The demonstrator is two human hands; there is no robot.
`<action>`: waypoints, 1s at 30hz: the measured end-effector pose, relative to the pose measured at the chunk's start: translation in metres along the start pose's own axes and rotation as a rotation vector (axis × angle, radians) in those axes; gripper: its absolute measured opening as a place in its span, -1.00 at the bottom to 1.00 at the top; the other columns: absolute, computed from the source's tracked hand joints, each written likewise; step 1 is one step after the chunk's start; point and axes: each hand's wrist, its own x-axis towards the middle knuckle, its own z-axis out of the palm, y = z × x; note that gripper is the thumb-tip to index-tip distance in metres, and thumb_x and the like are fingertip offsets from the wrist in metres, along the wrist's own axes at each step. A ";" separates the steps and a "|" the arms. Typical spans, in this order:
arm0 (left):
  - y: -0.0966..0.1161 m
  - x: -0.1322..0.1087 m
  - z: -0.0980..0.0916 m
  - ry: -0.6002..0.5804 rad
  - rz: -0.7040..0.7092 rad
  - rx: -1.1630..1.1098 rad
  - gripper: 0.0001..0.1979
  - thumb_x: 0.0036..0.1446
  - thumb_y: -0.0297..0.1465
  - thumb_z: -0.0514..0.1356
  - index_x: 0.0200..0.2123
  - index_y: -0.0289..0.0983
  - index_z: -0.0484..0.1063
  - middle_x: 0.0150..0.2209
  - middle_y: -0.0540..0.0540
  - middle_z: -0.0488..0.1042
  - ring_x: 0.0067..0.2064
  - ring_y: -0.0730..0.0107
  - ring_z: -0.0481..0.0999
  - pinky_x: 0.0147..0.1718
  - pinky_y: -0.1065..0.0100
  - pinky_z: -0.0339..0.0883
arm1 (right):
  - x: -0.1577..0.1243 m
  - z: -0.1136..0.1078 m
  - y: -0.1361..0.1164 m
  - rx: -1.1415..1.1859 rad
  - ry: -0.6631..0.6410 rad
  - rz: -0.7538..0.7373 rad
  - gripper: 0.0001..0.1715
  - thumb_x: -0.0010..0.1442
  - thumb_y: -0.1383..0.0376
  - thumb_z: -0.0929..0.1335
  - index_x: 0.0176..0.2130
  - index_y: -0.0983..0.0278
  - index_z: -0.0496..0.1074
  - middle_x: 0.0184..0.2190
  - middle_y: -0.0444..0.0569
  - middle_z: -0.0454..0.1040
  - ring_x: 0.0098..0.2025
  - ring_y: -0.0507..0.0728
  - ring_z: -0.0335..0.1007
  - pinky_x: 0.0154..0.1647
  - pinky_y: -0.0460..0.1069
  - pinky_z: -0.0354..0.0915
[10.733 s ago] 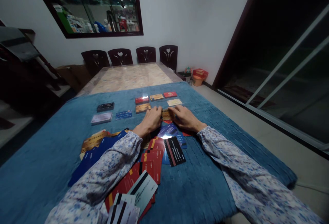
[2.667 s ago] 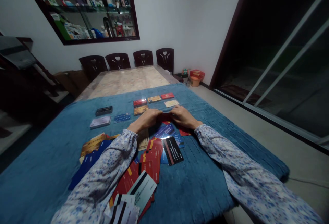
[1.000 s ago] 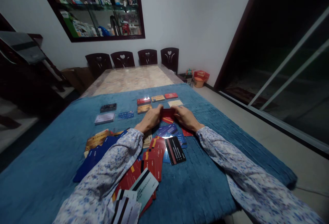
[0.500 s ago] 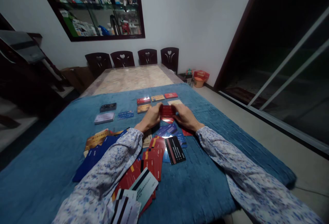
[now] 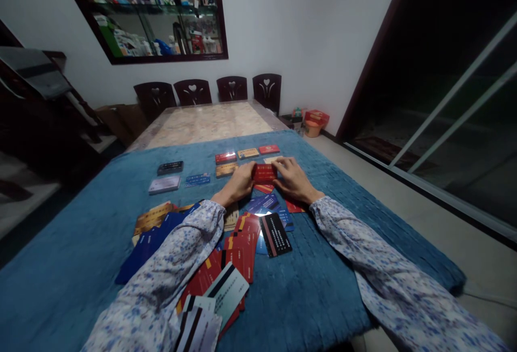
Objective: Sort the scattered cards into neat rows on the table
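Both hands hold a red card (image 5: 264,171) just above a blue cloth (image 5: 81,233) on the table. My left hand (image 5: 238,184) pinches its left edge and my right hand (image 5: 294,178) grips its right edge. Beyond the hands lie small sorted piles: a red pile (image 5: 225,157), a tan card (image 5: 247,153), another red card (image 5: 269,149) and a brown pile (image 5: 225,169). Further left are a black pile (image 5: 170,167), a pale pile (image 5: 163,184) and a blue pile (image 5: 197,180). A loose spread of red, blue and black cards (image 5: 242,239) lies under my forearms.
The cloth covers the near half of a long marble table (image 5: 205,123). Several dark chairs (image 5: 230,88) stand at its far end under a wall cabinet (image 5: 153,13). A glass sliding door (image 5: 456,115) is on the right, with floor beside the table's right edge.
Earlier both hands pressed a tan card flat on the cloth. Since then they picked up a red card, lifted it and moved it slightly away from me toward the sorted piles.
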 end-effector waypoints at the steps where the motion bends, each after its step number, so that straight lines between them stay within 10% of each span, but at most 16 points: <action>1: 0.001 0.000 -0.001 -0.004 -0.004 0.019 -0.46 0.08 -0.56 0.14 0.17 -0.33 0.27 0.02 -0.28 0.45 0.07 0.06 0.45 0.12 -0.03 0.36 | 0.000 -0.001 0.000 -0.006 -0.011 -0.003 -0.33 0.23 0.31 0.38 0.29 0.27 0.27 0.17 0.25 0.32 0.20 0.40 0.16 0.16 0.30 0.28; 30: 0.000 -0.004 -0.025 -0.139 0.017 0.102 -0.77 0.08 -0.45 0.23 -0.14 -0.26 0.43 -0.07 -0.19 0.37 -0.05 0.13 0.39 0.01 0.10 0.37 | 0.016 -0.003 0.021 0.099 -0.218 -0.135 -0.51 0.23 0.13 0.43 0.09 0.29 0.47 -0.05 0.17 0.43 -0.01 0.29 0.25 0.05 0.20 0.31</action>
